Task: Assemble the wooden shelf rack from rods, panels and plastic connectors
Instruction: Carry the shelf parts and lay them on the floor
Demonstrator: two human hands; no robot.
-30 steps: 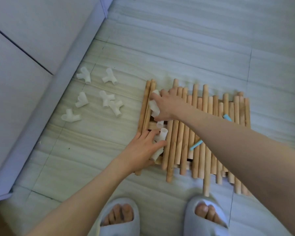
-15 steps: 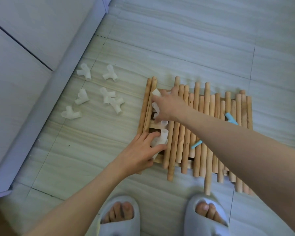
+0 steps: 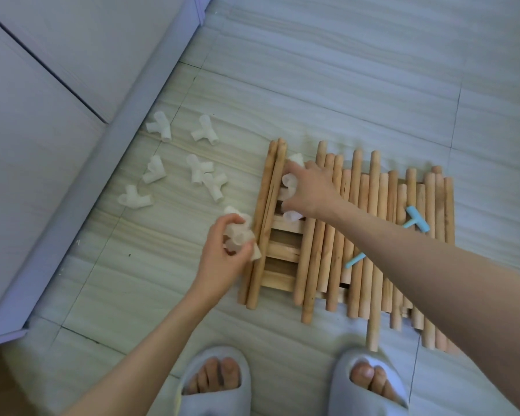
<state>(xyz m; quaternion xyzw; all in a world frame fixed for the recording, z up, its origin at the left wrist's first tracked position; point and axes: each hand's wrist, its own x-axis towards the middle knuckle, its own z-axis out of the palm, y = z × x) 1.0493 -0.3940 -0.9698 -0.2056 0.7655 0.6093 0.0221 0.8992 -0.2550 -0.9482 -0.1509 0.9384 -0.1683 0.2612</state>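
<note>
Head view, tiled floor (image 3: pixel 327 85), pale, wood-grain streaked; grey cabinet (image 3: pixel 57 85) along its left edge. Wooden rods (image 3: pixel 370 235), many, lying side by side in a loose pile on the floor ahead of two grey slippers (image 3: pixel 216 382); flat wooden panels (image 3: pixel 284 250) showing beneath them in a gap at the pile's left. Right hand (image 3: pixel 308 190), reaching over that gap, fingers curled round several white plastic connectors (image 3: pixel 288 181). Left hand (image 3: pixel 222 253), just left of the pile, grasping a cluster of connectors (image 3: pixel 240 232) above the floor. Loose connectors (image 3: pixel 203 175), six, scattered on the floor between cabinet and rods. Blue T-shaped tool (image 3: pixel 415 219) resting on the rods at right; a blue stick (image 3: pixel 354 260) among them.
</note>
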